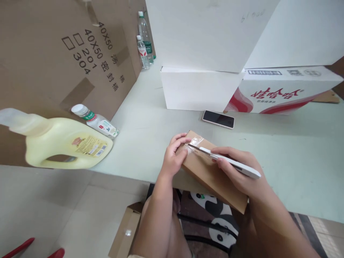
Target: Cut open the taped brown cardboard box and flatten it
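Observation:
A long brown cardboard box (pixel 215 175) lies slantwise over the table's near edge. Clear tape (pixel 197 140) covers its far left end. My left hand (pixel 174 154) is closed round that end, with the thumb on top close to the tape. In my right hand (pixel 239 168) is a white utility knife (pixel 231 162), gripped along its handle. Its dark blade reaches toward the tape, near my left fingertips. Whether the blade touches the tape or has cut into it, I cannot tell.
A phone (pixel 218 119) lies beyond the box, before white cartons (pixel 199 89). At left are a yellow detergent jug (pixel 64 136), a small bottle (pixel 96 122) and a large carton (pixel 107 64). Water bottles (pixel 143 52) stand behind. Another brown box (pixel 126 229) is below the table.

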Available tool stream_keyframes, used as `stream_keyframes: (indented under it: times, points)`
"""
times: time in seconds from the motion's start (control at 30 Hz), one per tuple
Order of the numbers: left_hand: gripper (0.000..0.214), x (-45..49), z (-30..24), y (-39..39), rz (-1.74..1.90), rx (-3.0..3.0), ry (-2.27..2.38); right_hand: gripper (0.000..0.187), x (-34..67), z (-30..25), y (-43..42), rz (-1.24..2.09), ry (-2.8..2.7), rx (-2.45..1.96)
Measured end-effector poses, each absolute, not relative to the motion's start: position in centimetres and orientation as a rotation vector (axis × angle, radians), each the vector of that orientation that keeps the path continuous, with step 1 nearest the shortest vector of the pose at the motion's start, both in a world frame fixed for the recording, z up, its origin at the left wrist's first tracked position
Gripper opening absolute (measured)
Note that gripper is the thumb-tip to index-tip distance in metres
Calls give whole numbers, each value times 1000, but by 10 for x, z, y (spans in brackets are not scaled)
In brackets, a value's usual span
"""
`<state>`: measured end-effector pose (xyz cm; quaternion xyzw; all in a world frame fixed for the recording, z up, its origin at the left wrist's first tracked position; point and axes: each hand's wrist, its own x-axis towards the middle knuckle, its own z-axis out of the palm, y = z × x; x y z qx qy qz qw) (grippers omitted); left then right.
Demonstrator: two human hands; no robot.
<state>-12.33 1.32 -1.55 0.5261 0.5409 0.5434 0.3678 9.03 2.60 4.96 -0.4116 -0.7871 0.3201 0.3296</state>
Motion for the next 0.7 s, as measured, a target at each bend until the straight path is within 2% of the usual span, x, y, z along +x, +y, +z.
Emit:
stream_keyframes:
  times: [0.4,0.7]
  points:
    - [30,-125,-20,14,1403,1339,1396,22,87,46,30,903,-2092,-1022]
    - [31,-125,-19,13,1388,1343,1392,20,90,49,25,775,-2025,-1067]
